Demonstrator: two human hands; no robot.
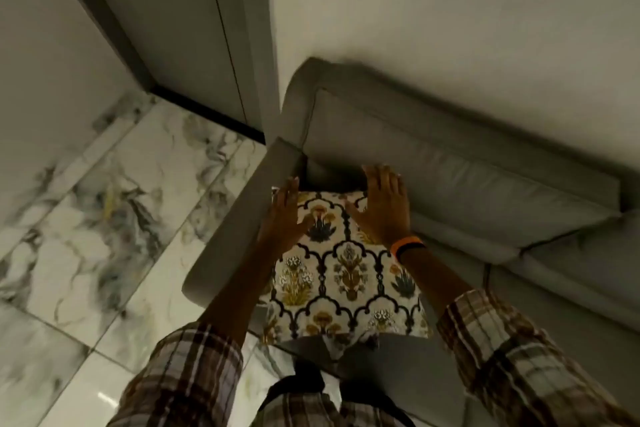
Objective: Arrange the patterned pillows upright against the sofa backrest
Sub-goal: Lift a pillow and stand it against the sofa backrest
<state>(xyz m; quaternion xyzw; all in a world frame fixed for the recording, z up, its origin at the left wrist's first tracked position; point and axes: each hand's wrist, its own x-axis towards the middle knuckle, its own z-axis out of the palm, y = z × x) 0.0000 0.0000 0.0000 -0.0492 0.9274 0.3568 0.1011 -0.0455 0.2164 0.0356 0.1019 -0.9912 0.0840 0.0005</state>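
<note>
Pillow: patterned pillow (346,274) sits at the sofa's corner, between the armrest (239,229) and the seat, w/ its printed face toward the camera; top edge near the backrest cushion (450,184). Whether it's touching the cushion – can't tell, a dark gap shows above the top edge.
Left hand: left hand (282,218) flat on the pillow's upper-left corner, beside the armrest. Fingers (289,192) extended, close together, not curled round anything – pressing, not gripping.
Right hand: right hand (381,204) flat on the upper-right corner, orange wristband (407,246) at the wrist. Fingers (382,180) splayed a bit, tips reaching over the top edge toward the backrest; thumb lies on the print.
Hold: both palms open, contact only on the pillow's face and top edge.
Risk 1: prob. slumps fwd once palms lift, if the base sits too far out from the backrest.
Risk 2: uneven push – one corner goes in deeper, pillow ends up twisted vs. the armrest.
Risk 3: soft fill may buckle under the palms, leaving it creased rather than upright.
Other pillows: none in view here.
</note>
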